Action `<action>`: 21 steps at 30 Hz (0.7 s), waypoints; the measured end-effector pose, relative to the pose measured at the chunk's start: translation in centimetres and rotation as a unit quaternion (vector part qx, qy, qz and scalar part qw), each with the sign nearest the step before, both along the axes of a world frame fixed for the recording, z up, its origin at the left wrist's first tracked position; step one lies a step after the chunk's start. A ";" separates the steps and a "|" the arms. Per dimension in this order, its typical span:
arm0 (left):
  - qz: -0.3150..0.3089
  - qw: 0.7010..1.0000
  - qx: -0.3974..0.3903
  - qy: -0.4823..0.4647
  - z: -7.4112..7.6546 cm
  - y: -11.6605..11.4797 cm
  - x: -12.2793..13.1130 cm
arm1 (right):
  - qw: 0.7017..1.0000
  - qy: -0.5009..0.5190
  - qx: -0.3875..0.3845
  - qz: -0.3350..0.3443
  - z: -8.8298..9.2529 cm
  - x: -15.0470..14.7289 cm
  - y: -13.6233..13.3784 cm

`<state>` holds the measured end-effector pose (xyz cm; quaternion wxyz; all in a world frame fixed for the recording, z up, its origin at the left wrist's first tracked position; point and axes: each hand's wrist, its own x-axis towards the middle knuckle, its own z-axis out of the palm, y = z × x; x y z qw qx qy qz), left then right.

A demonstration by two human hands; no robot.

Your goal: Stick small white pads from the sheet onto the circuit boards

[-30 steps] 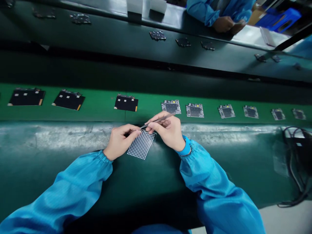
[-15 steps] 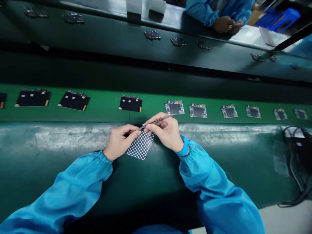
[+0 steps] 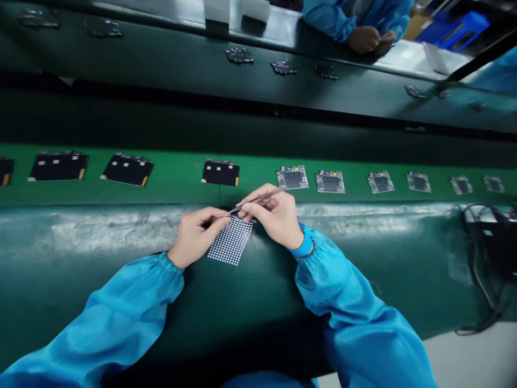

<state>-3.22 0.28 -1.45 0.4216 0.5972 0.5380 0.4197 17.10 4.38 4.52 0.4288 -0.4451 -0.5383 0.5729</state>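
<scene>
Right hand (image 3: 278, 218) pinches thin metal tweezers (image 3: 255, 200); left hand (image 3: 196, 235) pins the dotted sheet (image 3: 231, 242), flat on the worn green bench (image 3: 100, 237). Tweezer tip contents too small to resolve

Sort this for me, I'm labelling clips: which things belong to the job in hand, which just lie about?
In hand: left hand holding the dot sheet; right hand gripping tweezers.
Lying about: boards on the green belt; cables at right; co-worker's hands beyond.
</scene>
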 end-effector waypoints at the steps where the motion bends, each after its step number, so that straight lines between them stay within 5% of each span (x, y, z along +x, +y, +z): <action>1: 0.005 1.000 -0.001 0.006 0.1 -0.1 0.0 | 1.000 -0.005 0.006 -0.018 -0.1 0.7 0.5; 9: 0.015 0.999 -0.012 0.043 -0.3 -0.5 -0.6 | 0.968 -0.052 0.028 -0.242 -4.4 10.6 7.9; 14: 0.023 0.998 -0.009 0.051 -0.4 -0.6 -0.7 | 0.966 -0.058 -0.009 -0.252 -6.4 12.3 9.0; 21: 0.028 0.997 -0.008 0.065 -0.6 -0.6 -0.8 | 0.962 -0.036 -0.012 -0.271 -6.8 12.8 8.9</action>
